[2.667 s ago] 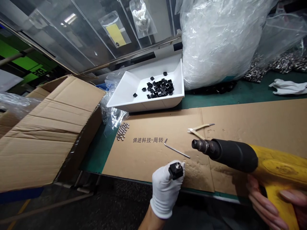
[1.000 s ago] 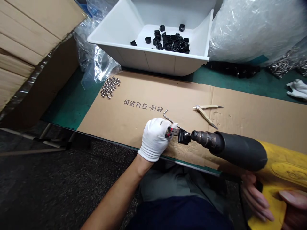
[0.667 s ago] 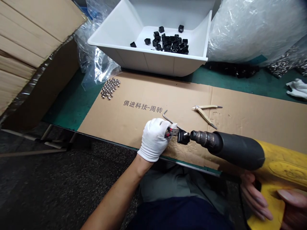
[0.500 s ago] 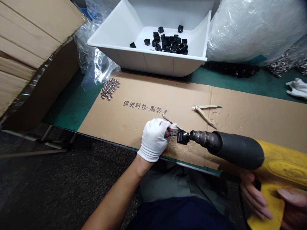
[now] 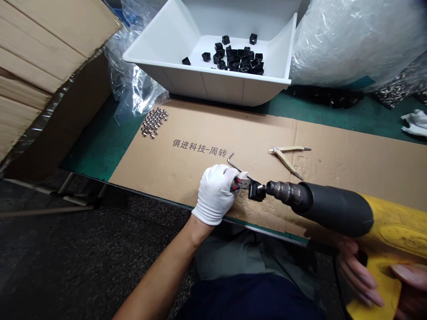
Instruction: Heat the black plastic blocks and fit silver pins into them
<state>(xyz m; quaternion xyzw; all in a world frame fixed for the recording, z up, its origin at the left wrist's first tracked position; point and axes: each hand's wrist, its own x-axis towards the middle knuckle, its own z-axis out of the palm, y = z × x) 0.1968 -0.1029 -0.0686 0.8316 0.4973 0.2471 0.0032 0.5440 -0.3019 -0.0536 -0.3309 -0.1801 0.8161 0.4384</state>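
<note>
White glove [image 5: 213,195], yellow power tool [image 5: 390,231] (black barrel [image 5: 333,209]), red-marked pliers [image 5: 237,184], white tray [image 5: 207,89]

The person's left hand [image 5: 213,195], in a white cotton glove, is curled tight just over the near edge of the cardboard sheet [image 5: 156,173], its fingers bunched and pointing right. The bare left forearm [image 5: 156,271] slants up from below to the gloved wrist [image 5: 196,229]. The bare right hand [image 5: 360,275] sits well right, below that edge, its fingers [image 5: 358,278] curled and thumb [image 5: 408,275] laid across.
</note>
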